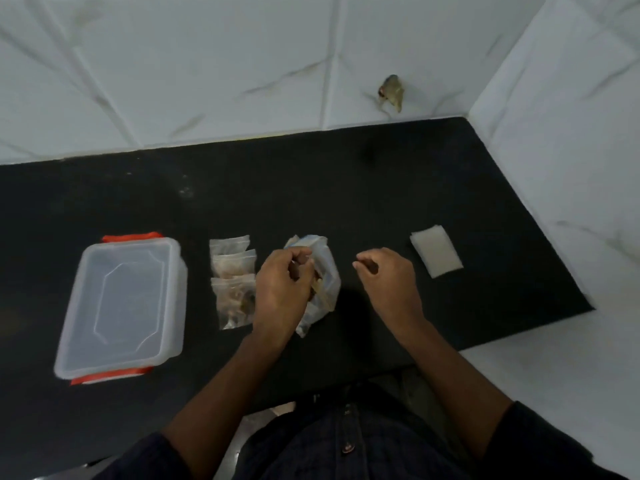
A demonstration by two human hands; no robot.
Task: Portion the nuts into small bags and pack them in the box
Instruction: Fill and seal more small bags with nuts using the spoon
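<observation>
A clear plastic bag of nuts (323, 268) lies on the black counter (381, 188) in the middle. My left hand (282, 289) grips its top, fingers curled into the plastic. To the right, my right hand (388, 278) hovers just apart from the bag with fingers curled; whether it pinches anything I cannot tell. Three small filled bags (233, 282) lie in a column left of my left hand. A clear plastic box (121, 306) with orange clips sits closed at the far left. A stack of empty small bags (436, 252) lies to the right.
White marble-patterned tiled walls stand behind and to the right of the counter. A small brownish fitting (393, 91) sticks out of the back wall. The counter's front edge runs just before my body.
</observation>
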